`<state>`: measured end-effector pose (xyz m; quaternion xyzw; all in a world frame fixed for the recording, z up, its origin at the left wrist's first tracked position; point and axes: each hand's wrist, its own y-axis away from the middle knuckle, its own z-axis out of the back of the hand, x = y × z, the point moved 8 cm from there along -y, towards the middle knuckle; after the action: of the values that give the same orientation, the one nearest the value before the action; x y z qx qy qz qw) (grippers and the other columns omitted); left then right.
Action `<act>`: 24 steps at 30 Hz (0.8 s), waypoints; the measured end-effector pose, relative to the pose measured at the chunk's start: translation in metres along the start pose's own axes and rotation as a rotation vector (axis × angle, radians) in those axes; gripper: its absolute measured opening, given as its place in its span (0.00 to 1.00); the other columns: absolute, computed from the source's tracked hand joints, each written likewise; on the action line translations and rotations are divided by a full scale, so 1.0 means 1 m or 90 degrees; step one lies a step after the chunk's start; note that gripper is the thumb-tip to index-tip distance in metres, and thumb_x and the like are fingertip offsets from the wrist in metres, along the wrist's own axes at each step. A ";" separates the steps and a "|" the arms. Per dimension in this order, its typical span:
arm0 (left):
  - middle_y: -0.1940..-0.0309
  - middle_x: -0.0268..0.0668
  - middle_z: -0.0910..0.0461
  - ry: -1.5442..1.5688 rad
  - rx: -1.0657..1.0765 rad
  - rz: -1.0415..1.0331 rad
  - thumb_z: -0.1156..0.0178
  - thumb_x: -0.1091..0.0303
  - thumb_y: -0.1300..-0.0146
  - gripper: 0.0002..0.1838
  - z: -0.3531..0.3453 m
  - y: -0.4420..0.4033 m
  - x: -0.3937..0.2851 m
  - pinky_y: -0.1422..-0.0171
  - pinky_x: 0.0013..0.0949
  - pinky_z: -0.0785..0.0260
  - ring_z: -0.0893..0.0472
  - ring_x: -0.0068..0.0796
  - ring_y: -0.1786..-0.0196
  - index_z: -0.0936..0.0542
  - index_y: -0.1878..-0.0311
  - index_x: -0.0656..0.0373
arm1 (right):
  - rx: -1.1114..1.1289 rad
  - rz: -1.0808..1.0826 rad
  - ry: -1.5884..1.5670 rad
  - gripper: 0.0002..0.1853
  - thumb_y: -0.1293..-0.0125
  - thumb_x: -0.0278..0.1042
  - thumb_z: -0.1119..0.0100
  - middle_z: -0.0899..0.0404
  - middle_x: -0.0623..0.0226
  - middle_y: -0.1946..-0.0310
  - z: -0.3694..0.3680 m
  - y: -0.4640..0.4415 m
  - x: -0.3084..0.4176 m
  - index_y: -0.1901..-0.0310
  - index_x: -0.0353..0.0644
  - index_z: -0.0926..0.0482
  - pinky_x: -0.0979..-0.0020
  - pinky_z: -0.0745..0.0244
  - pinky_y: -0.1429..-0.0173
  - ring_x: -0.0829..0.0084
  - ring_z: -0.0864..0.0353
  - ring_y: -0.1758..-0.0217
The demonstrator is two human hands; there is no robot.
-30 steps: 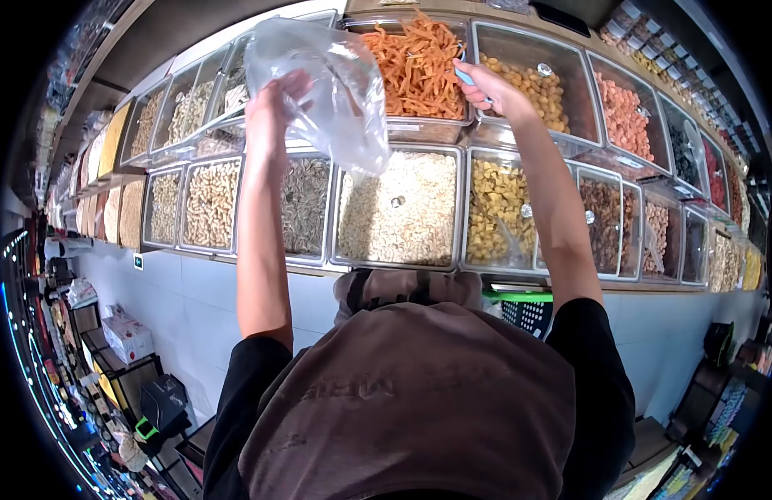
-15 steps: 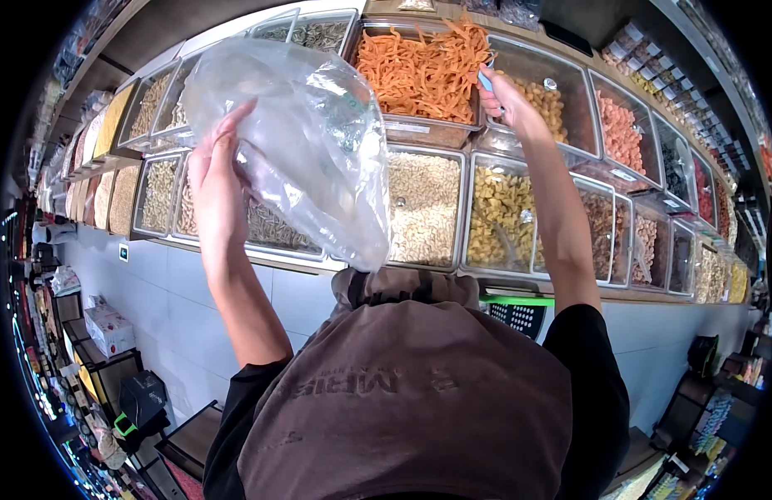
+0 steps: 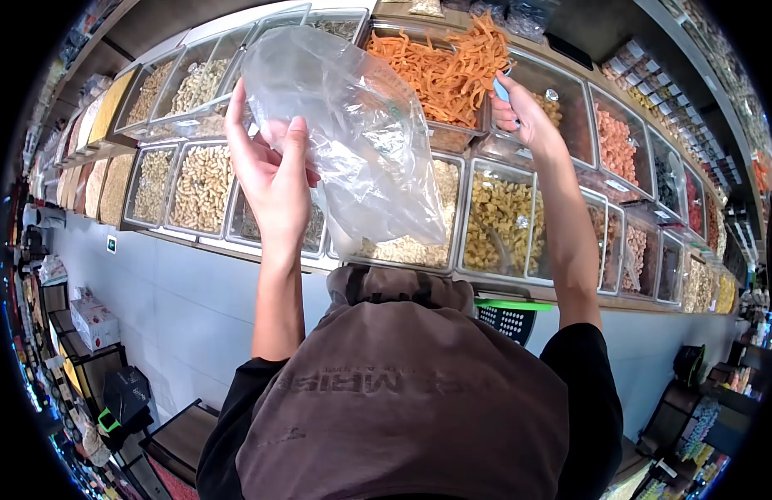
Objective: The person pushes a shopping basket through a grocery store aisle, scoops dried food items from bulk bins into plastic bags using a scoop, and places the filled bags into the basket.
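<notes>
My left hand point(image 3: 273, 179) is closed on the near left edge of a clear plastic bag point(image 3: 344, 125), thumb in front. The bag looks empty and billows to the right over the bins. My right hand point(image 3: 526, 112) grips the light-blue handle of a serving tool point(image 3: 502, 87) at the right rim of a bin point(image 3: 452, 137). Orange dried strips point(image 3: 419, 73) fill that bin. A raised clump of strips point(image 3: 483, 54) sits at the tool's far end, hiding its head, so scoop or tongs I cannot tell.
Clear lidded bins surround my hands: peanuts point(image 3: 201, 187) at left, yellow dried pieces point(image 3: 498, 217) below my right arm, pink pieces point(image 3: 617, 137) at right. Pale seeds point(image 3: 402, 252) lie under the bag. A black perforated basket with a green edge point(image 3: 511, 306) is by the counter front.
My left hand and the bag have moved right, towards the orange strips. My right hand has shifted slightly right and down, and the clump of strips has moved right with the tool.
</notes>
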<state>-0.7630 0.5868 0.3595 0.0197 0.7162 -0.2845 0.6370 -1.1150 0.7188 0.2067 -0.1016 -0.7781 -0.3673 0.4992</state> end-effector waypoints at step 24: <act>0.74 0.27 0.22 -0.066 0.095 0.120 0.42 0.74 0.33 0.18 -0.014 -0.021 0.088 0.75 0.20 0.41 0.32 0.09 0.77 0.20 0.40 0.61 | 0.159 -0.044 -0.005 0.22 0.23 0.53 0.54 0.40 0.81 0.89 -0.067 0.117 0.041 0.68 0.42 0.29 0.81 0.52 0.95 0.88 0.47 0.94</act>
<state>-0.8001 0.5459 0.2867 0.1193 0.6540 -0.2767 0.6939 -1.0269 0.7483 0.3123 -0.0134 -0.8228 -0.2843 0.4920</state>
